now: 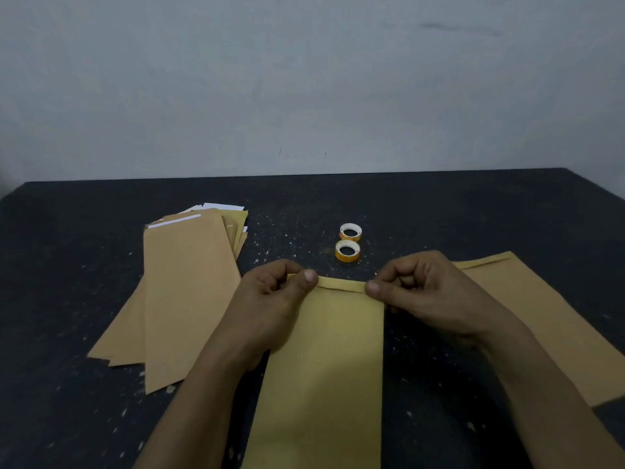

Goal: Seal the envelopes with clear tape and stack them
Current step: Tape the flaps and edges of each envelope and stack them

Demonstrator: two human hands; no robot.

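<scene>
A long brown envelope [324,367] lies lengthwise in front of me on the dark table [439,211], its flap folded down at the far end. My left hand [274,299] pinches the flap's left corner with curled fingers and the thumb on top. My right hand [422,292] pinches the right corner the same way. Two small rolls of clear tape, the near roll [347,251] and the far roll [350,231], lie flat just beyond the flap. Neither hand touches them.
A fanned pile of brown envelopes [179,292] with white paper showing at the far ends lies to the left. Another brown envelope [548,316] lies at an angle under my right forearm. A pale wall [304,79] rises behind the table's far edge.
</scene>
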